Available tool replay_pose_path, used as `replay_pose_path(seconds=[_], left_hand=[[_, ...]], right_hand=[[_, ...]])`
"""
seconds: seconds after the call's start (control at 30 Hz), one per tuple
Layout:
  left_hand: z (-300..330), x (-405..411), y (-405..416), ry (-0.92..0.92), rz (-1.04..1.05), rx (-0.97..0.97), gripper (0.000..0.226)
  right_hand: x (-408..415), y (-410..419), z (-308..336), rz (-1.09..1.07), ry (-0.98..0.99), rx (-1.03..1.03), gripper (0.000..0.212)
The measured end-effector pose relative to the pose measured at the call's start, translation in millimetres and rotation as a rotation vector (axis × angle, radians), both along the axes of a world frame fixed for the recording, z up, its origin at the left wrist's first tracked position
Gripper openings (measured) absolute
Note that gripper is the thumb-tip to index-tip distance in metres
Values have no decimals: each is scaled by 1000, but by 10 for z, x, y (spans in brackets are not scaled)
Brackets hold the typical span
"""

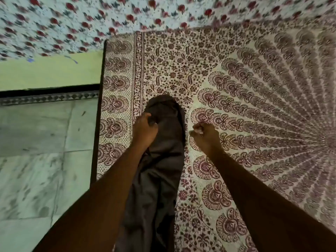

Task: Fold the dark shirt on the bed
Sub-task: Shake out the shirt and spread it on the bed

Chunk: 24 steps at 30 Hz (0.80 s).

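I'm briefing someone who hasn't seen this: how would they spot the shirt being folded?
Find the bed's maroon-printed bedsheet. Near its left border lies the dark shirt, a long narrow strip; the left hand grips its far end. It is the only plain, unpatterned fabric there.

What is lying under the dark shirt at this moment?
The dark shirt lies on the patterned bedspread, which shows all around it. The left hand grips its far end. Whatever lies directly beneath the shirt is covered.
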<state>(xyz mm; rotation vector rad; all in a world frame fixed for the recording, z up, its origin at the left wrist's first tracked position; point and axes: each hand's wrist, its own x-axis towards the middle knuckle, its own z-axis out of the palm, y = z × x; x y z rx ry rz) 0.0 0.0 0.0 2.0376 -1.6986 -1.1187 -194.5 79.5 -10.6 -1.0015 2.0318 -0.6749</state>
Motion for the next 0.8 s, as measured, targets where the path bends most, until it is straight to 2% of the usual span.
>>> replay_pose_path(seconds=[0.07,0.2,0.27,0.3,0.37,0.43,0.5,0.57,0.6,0.63,0.73,0.8], left_hand=[[-297,34,-188,-33,13,46,54],[-803,90,-384,-119,88,217,98],[-981,115,-442,-156,116,243,103],[-1006,121,-448,-157,129,242,97],[-1030,146,-467,-160,139,191,71],[-956,171,-421,-176,80,127,54],[-835,225,-340,-61,1,31,48],[-642,303,-234,120,-47,-71,46],[-535,344,-190,150,-76,-111,48],[-414,381,-133,151,-115,-138,49],[-40,481,95,92,-233,-203,51],[220,543,212,58,-281,-216,51]], right_hand=[[22,-242,-257,-73,-45,-7,25],[181,-687,-570,-67,-62,0,37],[234,-843,-737,-115,-95,21,37],[237,-870,-774,-151,-150,34,35],[246,-888,-838,-213,-338,96,27],[244,-801,-814,-196,-457,116,12],[209,-668,-754,-173,-491,68,8],[141,-520,-625,-214,-652,-10,11],[106,-446,-551,-211,-707,-27,14],[66,-345,-479,-176,-704,-43,16],[-38,-17,-131,-31,-489,-95,27],[-77,168,264,47,-456,-98,24]])
